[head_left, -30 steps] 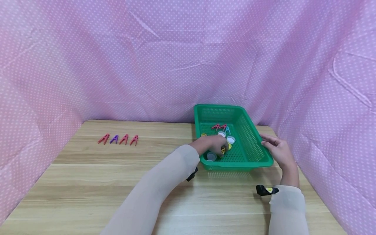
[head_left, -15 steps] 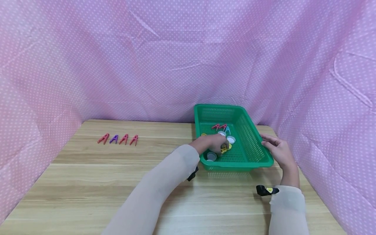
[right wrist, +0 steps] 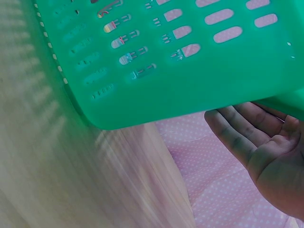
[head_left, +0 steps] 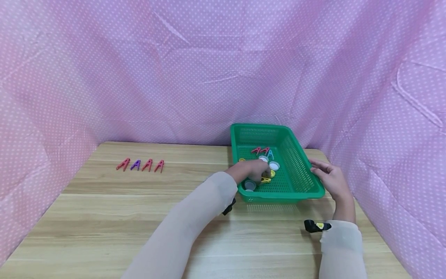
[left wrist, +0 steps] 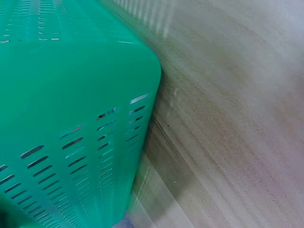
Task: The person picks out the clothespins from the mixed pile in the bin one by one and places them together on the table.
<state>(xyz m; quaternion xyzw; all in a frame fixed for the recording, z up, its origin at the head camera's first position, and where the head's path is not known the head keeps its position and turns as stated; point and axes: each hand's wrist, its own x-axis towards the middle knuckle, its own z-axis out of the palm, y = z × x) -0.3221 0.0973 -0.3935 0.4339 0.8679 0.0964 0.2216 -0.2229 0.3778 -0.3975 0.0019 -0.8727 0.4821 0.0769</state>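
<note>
A green plastic basket (head_left: pixel 278 195) stands on the wooden table at the right. My left hand (head_left: pixel 256 170) reaches down into it, fingertips pointing downward and partly hidden. A yellow clothespin (head_left: pixel 266 180) lies just below those fingers; whether they touch it is unclear. Nearby are a yellow disc (head_left: pixel 272 174), white round caps (head_left: pixel 274 166) and a grey cap (head_left: pixel 249 185). Farther back in the basket are two red clothespins (head_left: pixel 256 150) and a light blue clothespin (head_left: pixel 270 155). My right hand (head_left: pixel 329 178) holds the basket's right rim, its fingers under the edge in the right wrist view.
Toward the left of the wooden table (head_left: pixel 139 209) several clothespins stand in a row: red clothespins (head_left: pixel 147 165) and one purple clothespin (head_left: pixel 136 165). Pink dotted cloth (head_left: pixel 195 77) hangs behind the table and along both sides.
The yellow clothespin was at my left fingertips, tilted; now it lies flatter on the basket floor, more of it showing. My left hand shifted slightly. The right hand has kept its place.
</note>
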